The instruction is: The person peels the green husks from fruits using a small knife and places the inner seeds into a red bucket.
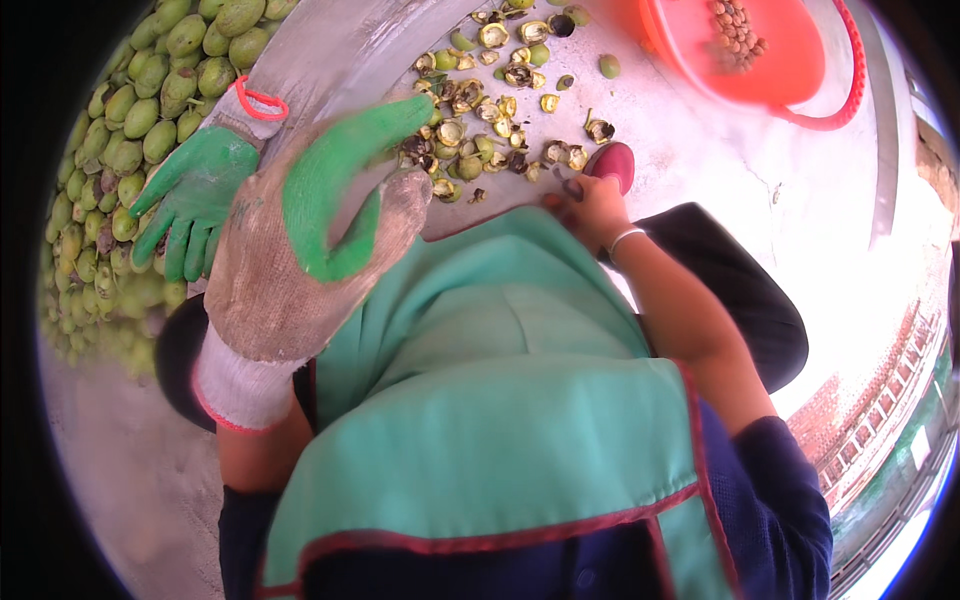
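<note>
My left hand (325, 220), in a knitted work glove with green-coated fingers, is raised in front of my apron. Its thumb and fingers curve apart, with nothing visible between them. My bare right hand (598, 208), a bracelet at its wrist, is low beside my red shoe (612, 165). Its fingers are curled round something small and dark, too unclear to name. Next to that hand, split green husks (470, 155) with dark or yellowish insides are scattered over the ground. A second green-coated glove (205, 175) lies against the heap of green fruits (140, 110).
At the far right stands a red plastic basket (690, 60) with a rope-like handle, holding small brown nuts (737, 35). A grey board or slab (350, 45) runs beside the fruit heap at the far left. My teal apron (490, 330) covers my lap.
</note>
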Available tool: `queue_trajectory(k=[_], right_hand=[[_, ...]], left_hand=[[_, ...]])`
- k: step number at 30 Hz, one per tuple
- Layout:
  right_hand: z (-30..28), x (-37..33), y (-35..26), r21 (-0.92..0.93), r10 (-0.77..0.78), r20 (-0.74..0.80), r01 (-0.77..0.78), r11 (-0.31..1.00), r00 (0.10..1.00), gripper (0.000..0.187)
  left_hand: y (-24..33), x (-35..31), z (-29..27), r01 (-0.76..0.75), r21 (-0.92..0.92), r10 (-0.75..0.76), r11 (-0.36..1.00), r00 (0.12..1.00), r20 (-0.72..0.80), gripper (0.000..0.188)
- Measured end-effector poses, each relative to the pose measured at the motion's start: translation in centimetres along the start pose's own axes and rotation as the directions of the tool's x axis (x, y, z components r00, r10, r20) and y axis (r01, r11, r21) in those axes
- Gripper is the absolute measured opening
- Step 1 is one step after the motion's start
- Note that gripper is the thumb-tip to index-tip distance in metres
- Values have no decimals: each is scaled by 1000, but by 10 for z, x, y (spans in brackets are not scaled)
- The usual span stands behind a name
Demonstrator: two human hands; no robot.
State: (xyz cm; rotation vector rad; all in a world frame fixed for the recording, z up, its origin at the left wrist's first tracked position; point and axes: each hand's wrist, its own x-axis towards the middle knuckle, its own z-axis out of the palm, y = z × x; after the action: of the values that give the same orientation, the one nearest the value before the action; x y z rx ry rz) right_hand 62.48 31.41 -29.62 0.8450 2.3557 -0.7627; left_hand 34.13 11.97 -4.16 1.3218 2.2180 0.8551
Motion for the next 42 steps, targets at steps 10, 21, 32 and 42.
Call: queue_trajectory(k=[10, 21, 32, 42], right_hand=[[59, 19, -8, -311, -228, 185, 277, 909, 956, 18], [-207, 79, 58, -474, -361, -593, 50, 879, 720, 14], [-234, -54, -341, 733, -411, -452, 592, 334, 792, 9], [-177, -72, -528, 827, -695, -149, 474, 303, 704, 9]], left_hand=[[2, 13, 8, 13, 61, -13, 998, 1000, -3, 37], [-46, 47, 73, 46, 367, -120, 929, 976, 181, 54], [4, -34, -99, 36, -208, -133, 978, 870, -475, 45], [-116, -195, -224, 387, -228, -395, 893, 435, -809, 43]])
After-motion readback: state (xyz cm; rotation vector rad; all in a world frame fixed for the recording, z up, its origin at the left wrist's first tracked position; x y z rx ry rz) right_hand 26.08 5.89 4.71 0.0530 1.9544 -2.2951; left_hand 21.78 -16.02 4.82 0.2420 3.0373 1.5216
